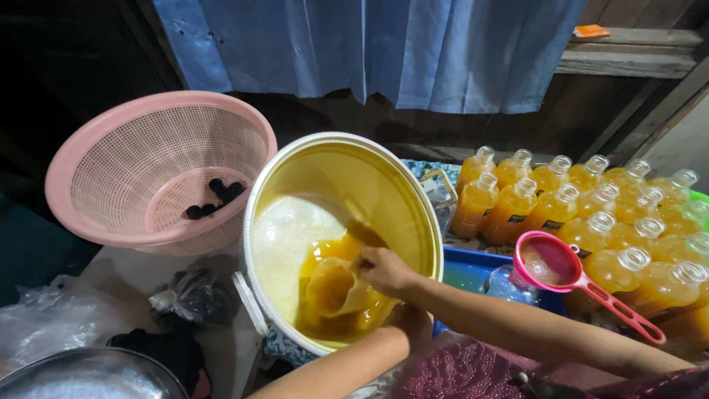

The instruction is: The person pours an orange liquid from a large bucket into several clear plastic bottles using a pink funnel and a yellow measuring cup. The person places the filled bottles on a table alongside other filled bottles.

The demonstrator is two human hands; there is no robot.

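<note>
Right hand (384,270): inside the tilted white bucket (413,185), fingers pinched on a scoop's (332,290) handle, scoop sunk in orange liquid.
Left hand (410,325): pressed against the bucket's near rim; fingers hidden, grip unclear.
Bottles (509,210): about twenty, clear, orange-filled, uncapped, right; small dark labels.
Strainer (554,266): one, pink, atop bottles.
Basket (159,166): one, pink, left.
</note>
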